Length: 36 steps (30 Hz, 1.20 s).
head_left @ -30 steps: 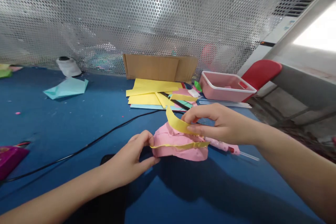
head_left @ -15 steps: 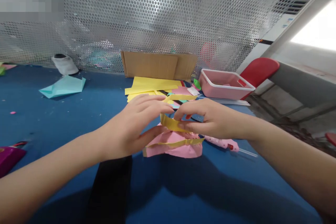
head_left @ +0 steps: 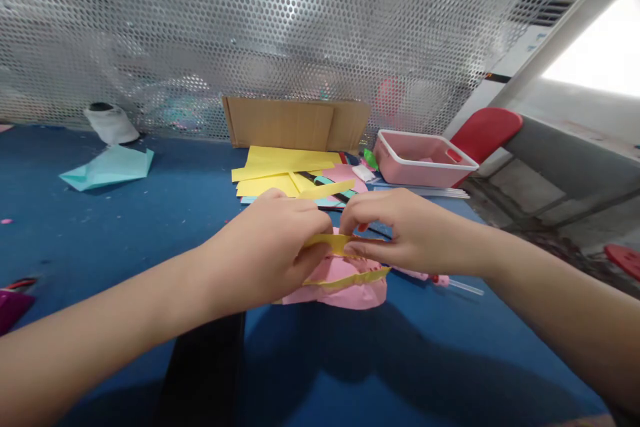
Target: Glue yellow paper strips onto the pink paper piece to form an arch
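A pink paper craft piece [head_left: 350, 283] lies on the blue table [head_left: 165, 213], with a yellow paper strip [head_left: 336, 243] along its top. My left hand [head_left: 265, 253] is closed, pinching the strip's left part just above the pink piece. My right hand [head_left: 400, 230] pinches the same strip from the right. The two hands nearly touch over the pink piece. A second yellow band [head_left: 350, 277] runs along the pink piece's front edge.
Yellow paper sheets [head_left: 280, 170] and coloured scraps lie in front of a cardboard piece [head_left: 295, 123]. A pink tray [head_left: 420, 160] stands at the right, a light blue folded paper [head_left: 105, 168] at the left. A pink glue gun [head_left: 440, 279] lies behind my right hand. Perforated metal screen at the back.
My left hand moved from the pink piece's left side up to the yellow strip and pinched it. My right hand pressed the strip lower, toward the pink piece.
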{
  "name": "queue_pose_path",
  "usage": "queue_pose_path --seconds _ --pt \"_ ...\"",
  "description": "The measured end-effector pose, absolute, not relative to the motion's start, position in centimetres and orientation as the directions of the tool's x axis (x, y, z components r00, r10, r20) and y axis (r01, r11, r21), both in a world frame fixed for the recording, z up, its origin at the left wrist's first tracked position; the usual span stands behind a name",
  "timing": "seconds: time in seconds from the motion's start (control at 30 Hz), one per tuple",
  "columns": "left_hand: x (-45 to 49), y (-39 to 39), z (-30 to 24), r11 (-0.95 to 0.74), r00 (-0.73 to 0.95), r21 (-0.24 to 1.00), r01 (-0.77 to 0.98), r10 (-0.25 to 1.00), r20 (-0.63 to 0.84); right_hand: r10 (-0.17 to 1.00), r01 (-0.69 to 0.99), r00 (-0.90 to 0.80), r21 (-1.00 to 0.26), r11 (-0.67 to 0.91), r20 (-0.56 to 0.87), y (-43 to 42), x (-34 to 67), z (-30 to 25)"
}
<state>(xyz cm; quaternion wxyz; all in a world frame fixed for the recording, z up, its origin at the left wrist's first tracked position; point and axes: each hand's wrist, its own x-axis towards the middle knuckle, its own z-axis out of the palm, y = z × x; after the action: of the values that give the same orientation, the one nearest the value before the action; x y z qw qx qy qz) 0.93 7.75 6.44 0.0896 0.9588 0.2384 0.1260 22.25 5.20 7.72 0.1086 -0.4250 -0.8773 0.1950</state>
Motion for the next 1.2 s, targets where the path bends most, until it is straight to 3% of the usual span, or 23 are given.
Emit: queue_pose_path --seconds 0.13,0.37,0.53,0.73,0.93,1.2 --pt "1.0 6.4 6.9 -0.862 0.843 0.084 0.499 0.506 0.182 0.762 0.683 -0.646 -0.419 0.598 0.034 4.8 22.1 7.9" --pt "0.5 5.5 7.8 -0.784 0.784 -0.034 0.620 0.617 0.065 0.730 0.643 -0.681 -0.430 0.633 0.055 4.4 21.9 8.2" --pt "-0.1 5.3 8.3 -0.784 0.782 0.001 0.621 0.619 0.075 0.726 0.627 -0.684 -0.455 0.633 0.068 4.5 21.9 8.1" --pt "1.4 5.2 6.9 -0.799 0.795 0.157 0.580 0.598 0.104 0.756 0.669 -0.652 -0.421 0.613 0.064 4.8 22.1 7.7" --pt "2.1 5.6 7.2 -0.730 0.737 0.161 0.664 0.675 0.019 0.756 0.665 -0.652 -0.434 0.608 0.060 4.4 22.1 7.8" --pt "2.2 6.0 7.5 -0.736 0.745 0.160 0.658 0.667 0.003 0.802 0.696 -0.591 -0.446 0.562 0.088 4.0 21.8 7.5"
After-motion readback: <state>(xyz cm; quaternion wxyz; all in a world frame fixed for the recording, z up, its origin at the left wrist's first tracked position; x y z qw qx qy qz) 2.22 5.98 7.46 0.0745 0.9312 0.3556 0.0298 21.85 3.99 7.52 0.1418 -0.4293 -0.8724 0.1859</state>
